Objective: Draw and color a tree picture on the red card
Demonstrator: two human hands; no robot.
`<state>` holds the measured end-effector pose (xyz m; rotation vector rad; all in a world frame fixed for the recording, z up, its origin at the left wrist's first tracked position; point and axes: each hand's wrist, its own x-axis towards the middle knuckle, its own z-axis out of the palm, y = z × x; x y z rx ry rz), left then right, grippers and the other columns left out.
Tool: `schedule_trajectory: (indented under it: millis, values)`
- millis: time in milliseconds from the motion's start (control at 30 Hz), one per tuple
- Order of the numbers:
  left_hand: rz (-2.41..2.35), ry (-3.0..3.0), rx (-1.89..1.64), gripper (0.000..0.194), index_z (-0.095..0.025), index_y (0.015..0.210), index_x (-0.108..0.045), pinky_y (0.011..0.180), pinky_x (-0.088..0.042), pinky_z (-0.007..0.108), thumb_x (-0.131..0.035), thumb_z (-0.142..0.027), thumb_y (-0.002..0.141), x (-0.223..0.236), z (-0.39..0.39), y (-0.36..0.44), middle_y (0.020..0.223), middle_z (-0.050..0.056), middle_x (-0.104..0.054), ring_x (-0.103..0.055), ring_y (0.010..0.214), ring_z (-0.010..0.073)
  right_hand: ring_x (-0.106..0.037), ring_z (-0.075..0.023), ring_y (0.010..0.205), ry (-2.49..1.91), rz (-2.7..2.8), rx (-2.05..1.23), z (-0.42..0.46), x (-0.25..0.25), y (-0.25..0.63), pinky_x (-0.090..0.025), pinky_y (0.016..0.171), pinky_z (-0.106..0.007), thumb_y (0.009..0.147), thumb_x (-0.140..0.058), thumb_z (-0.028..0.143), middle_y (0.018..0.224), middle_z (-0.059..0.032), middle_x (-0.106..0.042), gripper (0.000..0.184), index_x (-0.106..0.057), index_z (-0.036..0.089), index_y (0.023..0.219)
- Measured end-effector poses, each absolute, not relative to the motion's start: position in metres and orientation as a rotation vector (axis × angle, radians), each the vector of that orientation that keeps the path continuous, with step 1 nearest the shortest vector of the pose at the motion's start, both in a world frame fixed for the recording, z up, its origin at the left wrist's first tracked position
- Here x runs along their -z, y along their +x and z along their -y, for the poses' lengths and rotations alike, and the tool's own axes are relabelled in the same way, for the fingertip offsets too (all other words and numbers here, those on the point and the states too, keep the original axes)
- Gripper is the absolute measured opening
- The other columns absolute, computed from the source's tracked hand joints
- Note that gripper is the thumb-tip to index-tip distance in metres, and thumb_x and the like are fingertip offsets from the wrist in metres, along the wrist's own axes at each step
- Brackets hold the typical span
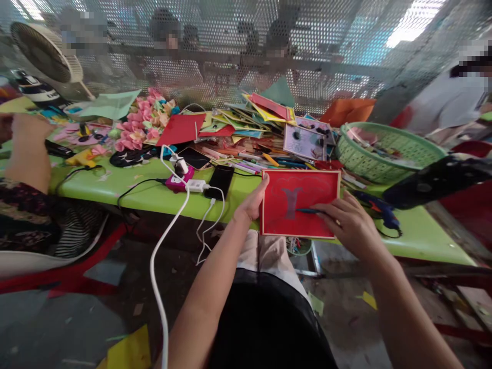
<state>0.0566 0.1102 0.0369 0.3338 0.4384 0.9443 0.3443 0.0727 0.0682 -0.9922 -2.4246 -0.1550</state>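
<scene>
In my left hand (254, 201) is the left edge of a red board with a pale border (315, 192), tilted up over the table's front edge. A tree with a shaded trunk and a faint cloud-shaped crown is drawn on its red face. My right hand (348, 218) grips a dark blue pencil or pen (308, 210), its tip close to the right side of the trunk. I cannot tell whether the tip touches the surface. The fingers of my right hand are closed round the shaft.
A green table (142, 189) bears a purple power socket (180, 177), a black phone (220, 182), pink paper flowers (140, 120), piled coloured paper (230, 120) and a green basket (388, 154). A blue glue gun (386, 212) lies right. A white cable (157, 271) hangs in front. People sit on both sides.
</scene>
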Motion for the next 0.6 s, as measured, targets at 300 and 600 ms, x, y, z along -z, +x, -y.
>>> schedule_trajectory:
  millis: [300,600]
  values:
    - [-0.48,0.356,-0.945,0.068,-0.012,0.142,-0.075,0.106,-0.065,0.043,-0.035,-0.062,0.121,-0.044,-0.105,0.058,0.108,0.015,-0.088,-0.086,0.107,0.03,-0.073,-0.0261,0.086,-0.945,2.398,0.17,-0.082,-0.073,0.343,-0.054,0.102,-0.052,0.114,-0.058,0.03,0.095,-0.0049,-0.08,0.026,-0.083,0.03,0.123]
    - [-0.535,0.367,-0.948,0.075,-0.009,0.141,-0.077,0.106,-0.065,0.041,-0.032,-0.066,0.12,-0.044,-0.105,0.057,0.11,0.018,-0.088,-0.087,0.104,0.0293,-0.072,-0.0273,0.087,-0.966,2.284,0.244,-0.098,-0.075,0.333,-0.056,0.106,-0.055,0.113,-0.059,0.031,0.096,-0.0067,-0.081,0.027,-0.083,0.028,0.124]
